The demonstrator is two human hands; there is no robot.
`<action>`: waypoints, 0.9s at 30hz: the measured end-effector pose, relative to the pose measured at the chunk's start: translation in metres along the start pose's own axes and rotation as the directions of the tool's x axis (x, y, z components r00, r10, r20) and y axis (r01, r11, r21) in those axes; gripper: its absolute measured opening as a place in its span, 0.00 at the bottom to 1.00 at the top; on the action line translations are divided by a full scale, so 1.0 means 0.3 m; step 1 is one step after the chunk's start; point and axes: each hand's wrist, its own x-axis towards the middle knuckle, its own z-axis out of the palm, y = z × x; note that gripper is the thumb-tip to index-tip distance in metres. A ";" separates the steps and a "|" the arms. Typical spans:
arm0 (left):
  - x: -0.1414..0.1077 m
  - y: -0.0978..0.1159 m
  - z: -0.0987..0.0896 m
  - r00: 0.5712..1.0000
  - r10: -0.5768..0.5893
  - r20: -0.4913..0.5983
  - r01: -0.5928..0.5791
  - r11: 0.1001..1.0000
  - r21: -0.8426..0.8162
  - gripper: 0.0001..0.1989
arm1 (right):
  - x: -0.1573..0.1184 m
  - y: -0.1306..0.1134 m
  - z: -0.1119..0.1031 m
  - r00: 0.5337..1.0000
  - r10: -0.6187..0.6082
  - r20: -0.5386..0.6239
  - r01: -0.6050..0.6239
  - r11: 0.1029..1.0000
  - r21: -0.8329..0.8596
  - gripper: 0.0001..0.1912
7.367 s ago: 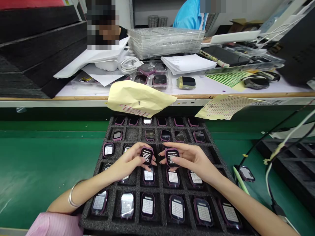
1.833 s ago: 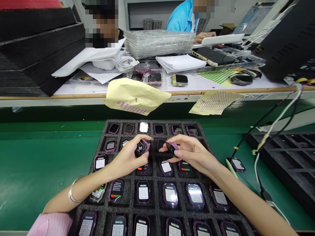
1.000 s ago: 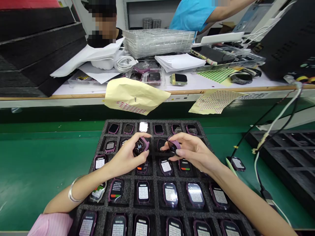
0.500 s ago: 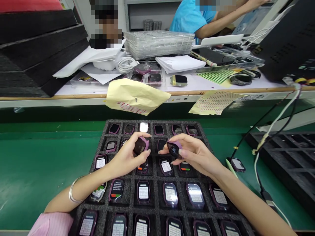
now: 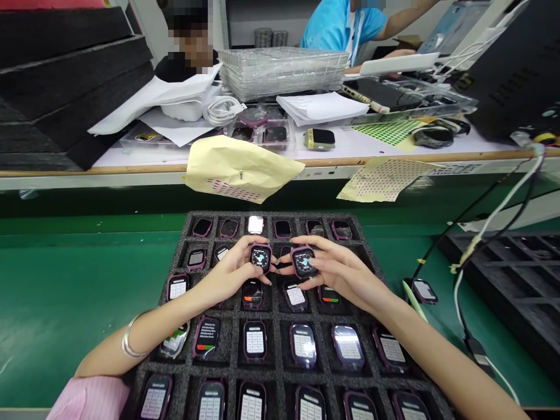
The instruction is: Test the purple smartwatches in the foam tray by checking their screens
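My left hand [image 5: 238, 265] is closed on a purple-framed smartwatch [image 5: 261, 257], its face lit with a clock dial. In my right hand [image 5: 330, 259] is a second purple smartwatch [image 5: 303, 262], its dial also lit, with the thumb on the screen's right side. Both watches are held side by side above a black foam tray [image 5: 280, 318]. The tray's compartments hold several purple watches, such as one showing a white grid [image 5: 255, 340] and one with a red and green bar [image 5: 207, 337].
A shelf edge [image 5: 319, 164] with yellow papers [image 5: 242, 169] runs behind the tray. Another black tray [image 5: 503, 280], cables [image 5: 490, 233] and a watch [image 5: 423, 290] lie at right. Black foam trays [image 5: 74, 87] are stacked at left. Two people are beyond the shelf.
Both watches have turned to face the camera and their dials now show lit. They are closer together. Behind the shelf, the person in blue has moved an arm.
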 end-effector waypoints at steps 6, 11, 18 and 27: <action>-0.002 -0.008 -0.004 1.000 0.002 0.017 -0.003 0.999 0.046 0.22 | -0.004 0.003 0.005 1.000 -0.003 0.015 0.003 1.000 -0.021 0.20; -0.002 0.005 0.002 0.999 0.006 0.035 -0.009 0.996 0.088 0.20 | -0.007 0.012 0.000 1.000 -0.020 0.016 0.021 0.996 -0.090 0.19; -0.004 -0.002 0.002 0.998 0.031 0.056 -0.040 0.984 0.172 0.19 | -0.013 0.024 0.008 0.997 -0.074 -0.007 0.072 0.978 -0.194 0.18; -0.016 0.002 -0.002 0.996 0.086 -0.019 -0.069 0.899 0.433 0.14 | -0.014 0.011 0.013 0.999 -0.020 0.029 0.022 0.998 -0.060 0.21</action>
